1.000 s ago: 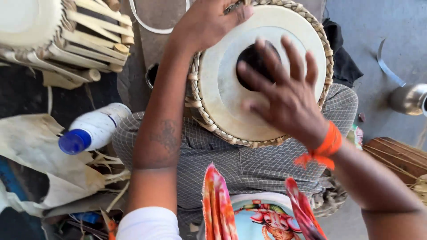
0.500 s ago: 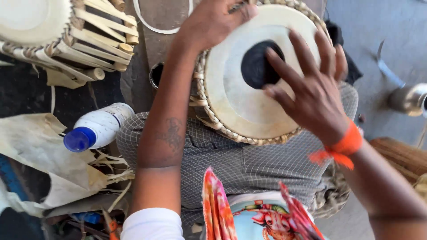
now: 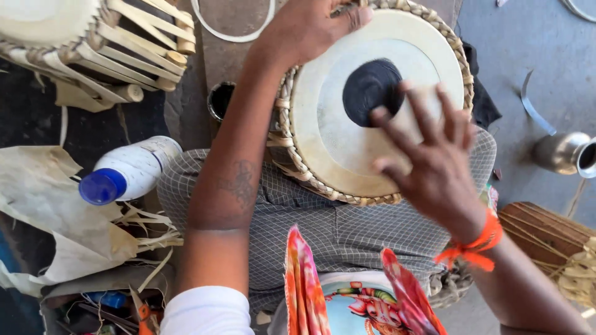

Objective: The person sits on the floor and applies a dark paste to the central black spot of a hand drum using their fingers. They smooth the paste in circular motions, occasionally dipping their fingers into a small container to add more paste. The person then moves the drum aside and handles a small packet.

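A hand drum (image 3: 329, 133) with a cream skin, a black round patch and a braided rim lies tilted on my lap. My left hand (image 3: 307, 25) grips its far rim from above, fingers curled over the braid. My right hand (image 3: 428, 158) hovers over the near right part of the skin, fingers spread, tips beside the black patch. An orange thread (image 3: 475, 248) is tied round my right wrist.
A second drum (image 3: 93, 43) with wooden pegs and straps lies at the upper left. A white bottle with a blue cap (image 3: 127, 170) rests on pale hide scraps (image 3: 56, 223). A metal pot (image 3: 568, 152) stands right, another drum body (image 3: 546, 239) below it.
My right hand has drawn back from the black patch toward the near right rim, leaving the patch uncovered. The left hand has stayed on the far rim.
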